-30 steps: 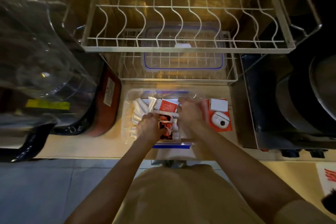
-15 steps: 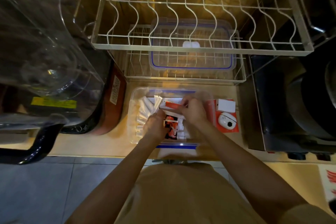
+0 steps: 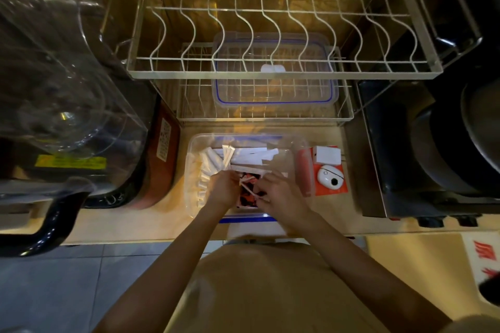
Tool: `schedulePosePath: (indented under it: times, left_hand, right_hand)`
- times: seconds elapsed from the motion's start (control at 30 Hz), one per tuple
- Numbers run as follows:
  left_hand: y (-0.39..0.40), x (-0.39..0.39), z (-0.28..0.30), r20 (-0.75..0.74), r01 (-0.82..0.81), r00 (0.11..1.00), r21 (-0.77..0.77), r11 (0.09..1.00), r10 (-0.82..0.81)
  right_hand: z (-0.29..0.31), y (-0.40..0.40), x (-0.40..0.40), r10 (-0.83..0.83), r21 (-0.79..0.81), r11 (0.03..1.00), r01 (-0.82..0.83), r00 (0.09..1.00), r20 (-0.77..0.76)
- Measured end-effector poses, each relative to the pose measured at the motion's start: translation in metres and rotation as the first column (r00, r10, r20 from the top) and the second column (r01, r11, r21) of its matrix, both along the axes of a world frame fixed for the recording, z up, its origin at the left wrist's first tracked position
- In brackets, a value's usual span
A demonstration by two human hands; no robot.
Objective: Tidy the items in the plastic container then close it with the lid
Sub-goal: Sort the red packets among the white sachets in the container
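Note:
The clear plastic container (image 3: 192,159) with blue clips stands on the counter in front of me. White wrapped sticks (image 3: 206,167) lie along its left side, white paper packets (image 3: 254,155) at the back, red sachets (image 3: 249,192) near the front. Both hands are inside the container. My left hand (image 3: 224,189) and my right hand (image 3: 278,193) both pinch the red and white sachets between them. The clear lid (image 3: 274,81) with a blue seal rests on the lower wire rack behind the container.
A two-tier wire dish rack (image 3: 284,70) stands behind. A red box with a white round device (image 3: 328,174) sits right of the container. A large clear jug with a black handle (image 3: 54,116) is at left, a dark stove with pans (image 3: 433,157) at right.
My right hand moved from the back of the container toward the front, next to my left hand. The view shifted slightly closer.

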State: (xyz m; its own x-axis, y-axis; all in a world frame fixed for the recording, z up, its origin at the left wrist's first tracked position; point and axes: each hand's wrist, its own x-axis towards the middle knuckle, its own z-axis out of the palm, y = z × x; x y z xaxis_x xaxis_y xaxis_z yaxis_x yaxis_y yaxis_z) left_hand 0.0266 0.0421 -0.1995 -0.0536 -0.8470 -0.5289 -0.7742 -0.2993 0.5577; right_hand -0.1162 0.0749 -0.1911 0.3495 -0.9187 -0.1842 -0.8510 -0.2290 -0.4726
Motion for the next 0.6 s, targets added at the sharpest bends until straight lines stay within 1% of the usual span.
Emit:
schedulePosePath:
  times: [0.1, 0.17, 0.23, 0.3, 0.37, 0.43, 0.5, 0.6]
  left_hand:
    - [0.000, 0.002, 0.000, 0.007, -0.008, 1.000, 0.005, 1.000, 0.008]
    - [-0.001, 0.000, 0.002, 0.004, -0.021, 1.000, 0.009, 1.000, 0.021]
    - [-0.002, -0.002, 0.004, -0.005, -0.041, 0.999, 0.032, 0.999, 0.042]
    - [-0.001, -0.005, 0.008, -0.012, -0.063, 0.998, 0.043, 0.997, 0.064]
    - [-0.001, -0.007, 0.010, -0.026, -0.072, 0.997, 0.048, 0.996, 0.074]
    - [0.000, -0.009, 0.009, -0.050, -0.090, 0.994, 0.071, 0.993, 0.094]
    - [0.001, -0.011, 0.009, -0.064, -0.084, 0.994, 0.087, 0.993, 0.090]
    - [0.001, -0.015, 0.010, -0.107, -0.085, 0.990, 0.092, 0.992, 0.095]
  right_hand:
    - [-0.003, -0.007, 0.001, -0.026, 0.160, 0.987, 0.021, 0.999, 0.027]
    - [-0.004, -0.012, 0.003, -0.073, 0.251, 0.967, 0.050, 0.994, 0.083]
    - [-0.004, -0.013, 0.005, -0.100, 0.322, 0.945, 0.063, 0.990, 0.103]
    - [-0.008, -0.012, 0.007, -0.147, 0.345, 0.933, 0.104, 0.984, 0.103]
    - [-0.016, -0.013, 0.008, -0.238, 0.321, 0.926, 0.198, 0.967, 0.089]
    - [-0.023, -0.014, 0.009, -0.366, 0.347, 0.884, 0.312, 0.925, 0.101]
    - [-0.028, -0.017, 0.010, -0.505, 0.451, 0.798, 0.400, 0.852, 0.137]
    - [-0.030, -0.022, 0.007, -0.653, 0.576, 0.675, 0.462, 0.737, 0.175]
